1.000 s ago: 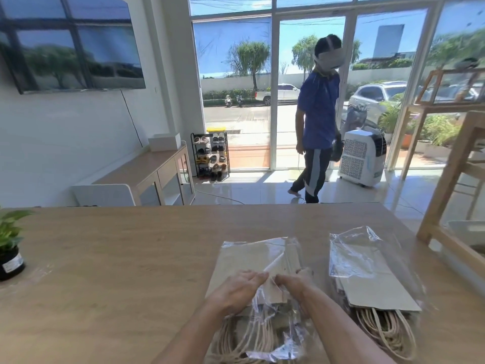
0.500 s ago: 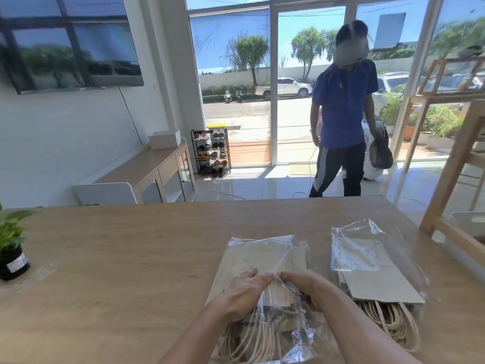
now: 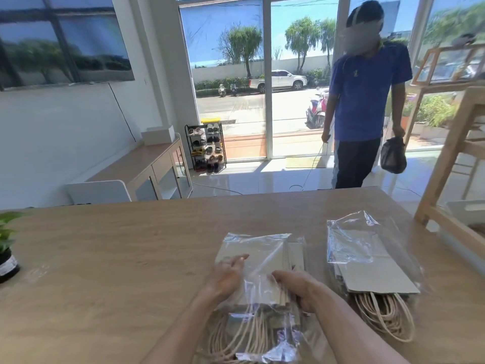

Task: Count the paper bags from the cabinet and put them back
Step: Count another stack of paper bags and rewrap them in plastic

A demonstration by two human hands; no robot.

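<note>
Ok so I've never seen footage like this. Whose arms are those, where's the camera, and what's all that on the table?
There is no machine here. The arms belong to a person wearing a wide-angle camera on the head, so this single view looks forward and down at their own hands. On the wooden table lie two packs of flat paper bags with cord handles, each in clear plastic wrap. The left hand rests with fingers spread on the near pack. The right hand curls its fingers round that pack's edge. The second pack lies untouched to the right. A potted plant stands at the table's left edge. Beyond the table another person stands carrying a dark bag.
</note>
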